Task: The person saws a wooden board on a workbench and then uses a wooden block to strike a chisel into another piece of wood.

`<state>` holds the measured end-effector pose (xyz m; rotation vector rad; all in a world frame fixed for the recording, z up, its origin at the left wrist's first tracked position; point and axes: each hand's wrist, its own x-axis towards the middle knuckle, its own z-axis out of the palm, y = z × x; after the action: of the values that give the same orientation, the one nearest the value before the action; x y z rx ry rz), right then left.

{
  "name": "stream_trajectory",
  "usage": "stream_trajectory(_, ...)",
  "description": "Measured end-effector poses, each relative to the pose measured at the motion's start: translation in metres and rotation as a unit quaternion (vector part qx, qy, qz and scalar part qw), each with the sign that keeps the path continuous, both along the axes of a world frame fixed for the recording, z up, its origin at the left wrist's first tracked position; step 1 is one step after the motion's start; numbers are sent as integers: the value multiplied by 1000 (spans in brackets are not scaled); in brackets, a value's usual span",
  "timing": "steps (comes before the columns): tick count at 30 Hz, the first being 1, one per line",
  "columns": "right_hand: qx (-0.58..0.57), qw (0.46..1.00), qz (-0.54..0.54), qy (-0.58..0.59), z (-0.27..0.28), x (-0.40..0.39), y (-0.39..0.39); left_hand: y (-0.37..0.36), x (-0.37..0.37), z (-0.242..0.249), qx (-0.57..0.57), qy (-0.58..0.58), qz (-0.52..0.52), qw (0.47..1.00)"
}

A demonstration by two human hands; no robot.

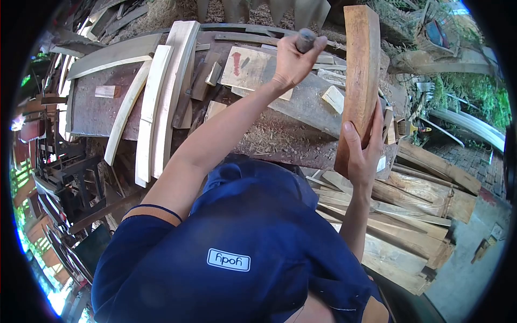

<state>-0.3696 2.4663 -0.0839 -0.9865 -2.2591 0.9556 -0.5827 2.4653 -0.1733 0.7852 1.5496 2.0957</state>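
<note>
My left hand [295, 58] reaches across the bench and is closed round a dark, round-ended tool [306, 41]; the rest of the tool is hidden. On the right, my right hand [364, 145] grips the lower part of a long, thick brown wooden piece [360, 70], fingers on its right side and thumb over its near face. The piece points away from me. Below my left hand lies a pale board [250, 67] with a red mark. A small light block [333, 99] sits between the hands.
Long pale strips [175, 97] and a curved strip [128, 110] lie across the bench [81, 116] at left, near a small block [107, 91]. Sawdust and offcuts litter the bench middle. Planks [409, 215] are stacked at lower right. A dark metal frame stands at far left.
</note>
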Motion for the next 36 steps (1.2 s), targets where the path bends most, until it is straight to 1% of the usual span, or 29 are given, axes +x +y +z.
stream_trajectory(1, 6, 1000, 4, -4, 3, 0, 1, 0, 4, 2, -5, 29, -8, 1000)
stream_trajectory(2, 4, 1000, 5, -3, 7, -1, 0, 1, 9, 2, -7, 29, -7, 1000)
stream_trajectory(4, -41, 997, 2, 64, 24, -2, -2, 7, 24, -2, -56, 115, -24, 992)
stream_trajectory(5, -24, 993, -9, 111, 37, -8, -7, 8, 31, -4, -58, 114, -23, 992)
stream_trajectory(6, -25, 994, -8, 110, 36, -6, -6, 9, 38, -6, -36, 170, -36, 984)
stream_trajectory(7, 25, 991, -7, 127, 35, -5, -4, 9, 42, -6, -13, 225, -49, 973)
stream_trajectory(8, 77, 986, -7, 145, 32, -3, -2, 8, 44, -5, -12, 225, -48, 973)
stream_trajectory(9, 99, 994, 9, 49, 24, 0, 0, 8, 47, -5, -35, 218, -69, 973)
stream_trajectory(10, 53, 995, 33, -72, 26, -1, 2, 8, 48, -5, -59, 212, -92, 971)
stream_trajectory(11, 63, 996, 20, -55, 24, 1, 3, 13, 50, -10, -23, 228, -72, 971)
stream_trajectory(13, 72, 997, 15, -36, 23, 3, 7, 15, 49, -14, -39, 250, -69, 965)
stream_trajectory(14, 49, 998, -8, 43, 27, 3, 6, 14, 50, -17, -56, 268, -70, 959)
stream_trajectory(15, 25, 992, -31, 121, 28, 4, 6, 16, 51, -19, -45, 257, -64, 963)
stream_trajectory(18, 9, 994, -46, 99, 28, 0, -7, 15, 50, -15, -23, 243, -45, 969)
stream_trajectory(19, 33, 998, 43, -13, 25, -3, 2, 17, 49, -18, -19, 245, -47, 968)
stream_trajectory(20, 109, 991, 48, -61, 20, -9, -3, 16, 48, -22, -14, 252, -52, 966)
stream_trajectory(21, 83, 994, 48, -49, 22, -9, -3, 16, 45, -25, -8, 260, -54, 964)
stream_trajectory(22, 55, 996, 51, -37, 23, -10, -2, 14, 40, -19, -7, 260, -52, 964)
stream_trajectory(23, 53, 996, 52, -39, 20, -9, -3, 8, 33, -7, -24, 193, -62, 979)
stream_trajectory(24, 44, 998, 37, -11, 14, -7, -3, 6, 29, 0, -39, 127, -70, 989)
stream_trajectory(25, 35, 999, 21, 18, 10, -7, -2, 12, 23, -8, 51, 51, -60, 996)
stream_trajectory(26, 33, 999, 22, 18, 7, -5, -1, 13, 10, -10, 49, 51, -58, 996)
stream_trajectory(28, 49, 998, 14, 21, 6, -1, 3, 10, -18, -12, 21, -64, -35, 997)
stream_trajectory(30, 45, 999, 11, 27, 4, 3, 2, 9, -32, -10, 48, -121, -29, 991)
stream_trajectory(32, 37, 999, 8, 31, 0, 6, 2, 4, -32, -4, 44, -105, -33, 993)
stream_trajectory(34, 28, 999, -2, 27, -4, 8, 1, -1, -24, 0, 42, -94, -61, 993)
stream_trajectory(36, 21, 1000, -5, 21, -6, 9, 0, 0, -19, -8, 47, -83, -69, 993)
